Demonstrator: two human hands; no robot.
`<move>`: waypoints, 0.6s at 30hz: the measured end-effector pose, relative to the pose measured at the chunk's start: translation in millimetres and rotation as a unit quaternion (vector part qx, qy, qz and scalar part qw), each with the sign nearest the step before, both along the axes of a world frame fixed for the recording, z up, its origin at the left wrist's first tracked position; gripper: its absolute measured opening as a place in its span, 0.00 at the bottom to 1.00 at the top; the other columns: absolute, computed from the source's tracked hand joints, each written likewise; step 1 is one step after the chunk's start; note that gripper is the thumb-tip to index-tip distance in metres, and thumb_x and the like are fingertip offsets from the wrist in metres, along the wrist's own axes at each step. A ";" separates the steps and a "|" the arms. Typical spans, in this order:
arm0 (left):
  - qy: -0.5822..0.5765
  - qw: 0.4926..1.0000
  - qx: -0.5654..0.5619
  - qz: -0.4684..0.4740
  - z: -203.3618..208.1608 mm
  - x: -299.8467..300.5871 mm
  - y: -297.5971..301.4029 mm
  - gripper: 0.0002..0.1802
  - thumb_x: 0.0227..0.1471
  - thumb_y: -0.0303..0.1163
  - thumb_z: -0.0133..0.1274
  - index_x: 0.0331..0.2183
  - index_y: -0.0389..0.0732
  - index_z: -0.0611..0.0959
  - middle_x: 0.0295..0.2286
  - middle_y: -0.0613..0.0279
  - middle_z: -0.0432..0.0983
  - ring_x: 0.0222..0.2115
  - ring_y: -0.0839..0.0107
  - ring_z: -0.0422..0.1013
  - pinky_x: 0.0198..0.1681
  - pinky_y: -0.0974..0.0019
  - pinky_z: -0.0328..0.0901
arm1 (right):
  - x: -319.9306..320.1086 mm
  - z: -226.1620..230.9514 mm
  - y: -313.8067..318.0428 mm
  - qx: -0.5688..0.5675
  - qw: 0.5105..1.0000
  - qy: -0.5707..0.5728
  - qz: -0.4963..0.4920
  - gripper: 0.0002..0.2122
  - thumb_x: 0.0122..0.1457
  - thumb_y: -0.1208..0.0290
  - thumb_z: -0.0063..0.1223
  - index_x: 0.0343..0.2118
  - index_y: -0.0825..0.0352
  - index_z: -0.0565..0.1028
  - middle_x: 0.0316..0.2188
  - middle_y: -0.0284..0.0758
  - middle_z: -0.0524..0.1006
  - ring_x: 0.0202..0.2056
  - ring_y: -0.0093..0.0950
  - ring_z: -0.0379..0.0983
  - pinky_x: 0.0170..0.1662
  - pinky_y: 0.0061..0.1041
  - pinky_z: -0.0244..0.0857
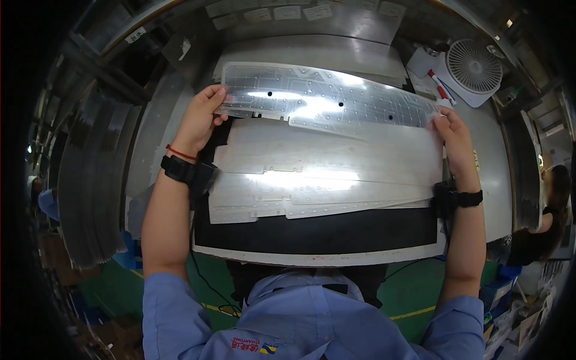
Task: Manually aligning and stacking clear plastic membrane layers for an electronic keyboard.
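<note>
A long, clear flexible sheet (312, 99) with printed lines, small dots and a few black spots stretches between my two hands, its glossy face catching the light. My left hand (207, 114) pinches its left end, thumb on top. At the opposite end, my right hand (453, 132) grips the edge between thumb and fingers. Below the raised sheet, more translucent sheets (324, 150) of similar outline lie overlapped and slightly fanned on a black mat (336, 234).
A white fan (474, 66) stands at the back right, with a red-and-white marker (438, 81) beside it. Tall stacks of sheets (96, 174) rise on the left, and another stack (522, 168) is on the right. A person (549, 210) is at the far right.
</note>
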State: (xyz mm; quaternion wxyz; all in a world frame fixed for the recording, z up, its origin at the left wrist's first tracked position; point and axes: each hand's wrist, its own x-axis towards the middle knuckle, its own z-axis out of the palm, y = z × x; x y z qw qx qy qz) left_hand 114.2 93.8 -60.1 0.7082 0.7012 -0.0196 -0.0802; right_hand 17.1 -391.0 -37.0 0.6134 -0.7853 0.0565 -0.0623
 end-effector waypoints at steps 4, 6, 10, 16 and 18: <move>0.008 1.000 0.001 0.015 0.3 0.8 -1.2 0.13 0.61 0.37 0.46 0.40 0.38 0.76 0.29 0.68 0.75 0.21 0.85 0.64 0.21 0.83 0.59 | 2.4 -7.2 -10.2 0.013 1.000 -0.006 0.015 0.09 0.63 0.72 0.47 0.43 0.69 0.70 0.28 0.27 0.76 0.32 0.15 0.70 0.40 0.13 0.61; 0.009 1.000 0.008 0.015 0.5 0.6 -3.0 0.12 0.61 0.38 0.46 0.39 0.40 0.76 0.28 0.69 0.74 0.20 0.85 0.63 0.21 0.83 0.57 | 3.0 -8.4 -11.6 0.021 1.000 -0.008 0.019 0.06 0.63 0.72 0.47 0.40 0.68 0.70 0.27 0.27 0.76 0.31 0.15 0.70 0.39 0.14 0.61; 0.005 1.000 0.018 0.013 -0.9 0.8 -0.9 0.11 0.61 0.38 0.46 0.37 0.41 0.76 0.26 0.70 0.74 0.20 0.86 0.63 0.20 0.83 0.57 | 2.3 -4.8 -9.7 0.010 1.000 0.003 0.014 0.05 0.63 0.72 0.47 0.38 0.67 0.70 0.27 0.27 0.76 0.31 0.15 0.69 0.39 0.14 0.60; -0.003 1.000 0.014 0.010 0.0 0.1 -1.8 0.11 0.60 0.38 0.48 0.36 0.41 0.78 0.24 0.73 0.72 0.21 0.87 0.64 0.22 0.82 0.57 | 1.8 -4.0 -8.8 -0.007 1.000 -0.001 0.004 0.04 0.64 0.72 0.46 0.37 0.66 0.70 0.27 0.26 0.75 0.32 0.15 0.68 0.40 0.14 0.59; -0.006 0.999 0.027 0.018 -2.7 2.0 1.0 0.11 0.60 0.38 0.48 0.35 0.42 0.78 0.23 0.74 0.72 0.22 0.87 0.64 0.23 0.81 0.57 | 2.8 -6.8 -11.5 -0.003 1.000 -0.004 -0.002 0.04 0.64 0.72 0.45 0.37 0.65 0.70 0.27 0.26 0.74 0.32 0.15 0.67 0.40 0.14 0.59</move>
